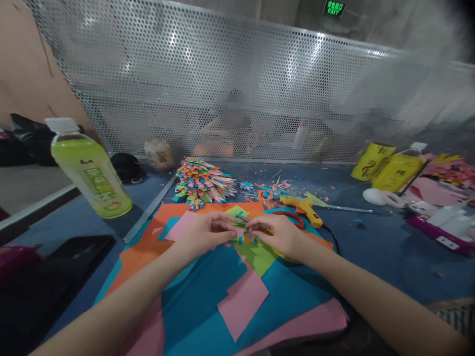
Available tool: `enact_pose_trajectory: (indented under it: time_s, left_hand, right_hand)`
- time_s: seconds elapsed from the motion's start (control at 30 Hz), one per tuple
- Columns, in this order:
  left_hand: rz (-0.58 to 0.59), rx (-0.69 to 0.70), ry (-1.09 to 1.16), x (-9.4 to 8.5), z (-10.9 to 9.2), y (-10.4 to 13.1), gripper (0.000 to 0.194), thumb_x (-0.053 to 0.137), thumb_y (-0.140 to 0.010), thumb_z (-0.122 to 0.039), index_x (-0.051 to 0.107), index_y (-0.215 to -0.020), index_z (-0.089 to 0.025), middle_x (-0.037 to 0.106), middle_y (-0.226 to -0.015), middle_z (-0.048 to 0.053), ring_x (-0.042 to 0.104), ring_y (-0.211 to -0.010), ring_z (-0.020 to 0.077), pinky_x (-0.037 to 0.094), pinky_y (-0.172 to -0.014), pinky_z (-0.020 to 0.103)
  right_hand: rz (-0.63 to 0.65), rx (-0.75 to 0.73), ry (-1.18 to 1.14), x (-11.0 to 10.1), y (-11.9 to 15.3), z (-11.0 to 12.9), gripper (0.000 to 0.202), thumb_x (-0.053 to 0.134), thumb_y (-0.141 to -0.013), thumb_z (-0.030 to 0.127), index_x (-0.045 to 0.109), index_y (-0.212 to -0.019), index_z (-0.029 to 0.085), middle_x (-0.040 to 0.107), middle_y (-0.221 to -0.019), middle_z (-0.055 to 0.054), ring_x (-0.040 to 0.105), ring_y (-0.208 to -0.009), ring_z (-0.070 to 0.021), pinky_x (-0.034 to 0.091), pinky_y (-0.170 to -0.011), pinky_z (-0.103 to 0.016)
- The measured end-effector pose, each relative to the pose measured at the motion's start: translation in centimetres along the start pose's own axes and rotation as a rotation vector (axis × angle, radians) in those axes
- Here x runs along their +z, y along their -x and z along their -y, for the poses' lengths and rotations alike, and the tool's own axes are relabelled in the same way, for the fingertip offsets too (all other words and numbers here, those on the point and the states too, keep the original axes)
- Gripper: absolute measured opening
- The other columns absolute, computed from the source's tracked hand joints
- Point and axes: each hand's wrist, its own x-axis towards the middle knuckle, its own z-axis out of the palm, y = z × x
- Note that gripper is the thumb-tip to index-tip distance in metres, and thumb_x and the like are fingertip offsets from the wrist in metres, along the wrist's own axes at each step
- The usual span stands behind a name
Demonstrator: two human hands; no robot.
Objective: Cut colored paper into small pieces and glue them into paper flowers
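One left hand (211,230) and one right hand (280,233) meet at the grip. Capped bottles: two, a green one (91,173) well left of the grip, a yellow one (395,173) well right. Glue gun (304,206): one, beyond and right. Paper cone (200,179): one, beyond and left. Exit sign (334,8): one, far beyond. Sheets (208,287) under the grip overlap too much to count.

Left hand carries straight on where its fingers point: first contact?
Probably the grey blade beside the right hand, or that hand itself. Both lie across a narrow gap from the left hand; depth is unclear.
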Motion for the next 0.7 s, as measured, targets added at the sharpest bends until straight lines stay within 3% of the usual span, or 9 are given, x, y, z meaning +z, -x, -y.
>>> enact_pose_trajectory:
  time_s: [0.13,0.33,0.47,0.7]
  left_hand:
    - [0.001,-0.005,-0.007,0.1,0.1,0.0,0.035,0.072,-0.060,-0.027,0.057,-0.089,-0.014,0.069,-0.073,0.002,0.060,-0.050,0.0101,0.033,-0.037,0.017]
    - [-0.038,0.041,0.057,0.2,0.6,-0.4,0.026,0.072,-0.061,-0.030,0.057,-0.075,-0.014,0.070,-0.072,0.003,0.062,-0.059,0.0115,0.049,-0.054,0.023]
    - [-0.050,0.054,0.016,0.0,0.4,-0.3,0.027,0.071,-0.061,-0.031,0.058,-0.076,-0.014,0.066,-0.067,0.000,0.057,-0.047,0.0091,0.044,-0.045,0.022]
    - [-0.015,0.060,-0.045,0.7,-0.6,0.5,0.019,0.066,-0.066,-0.024,0.059,-0.081,-0.015,0.067,-0.068,0.001,0.061,-0.057,0.0116,0.045,-0.048,0.020]
  right_hand:
    - [-0.054,-0.142,0.211,-0.8,-0.1,0.2,0.023,0.050,-0.079,0.010,0.067,-0.093,0.017,0.069,-0.097,-0.008,0.062,-0.091,-0.0201,0.047,-0.082,-0.034]
    - [-0.053,-0.147,0.268,-1.3,-0.2,0.1,0.018,0.051,-0.082,0.014,0.067,-0.092,0.016,0.070,-0.091,-0.008,0.064,-0.085,-0.0198,0.048,-0.075,-0.031]
    - [-0.005,-0.166,0.305,-1.2,-0.2,-0.2,0.017,0.052,-0.081,0.011,0.066,-0.090,0.016,0.070,-0.090,-0.008,0.063,-0.082,-0.0192,0.047,-0.074,-0.029]
    - [-0.062,-0.292,0.315,-0.3,0.2,0.3,0.016,0.061,-0.080,0.029,0.065,-0.089,0.016,0.069,-0.076,-0.003,0.061,-0.074,-0.0167,0.040,-0.073,-0.030]
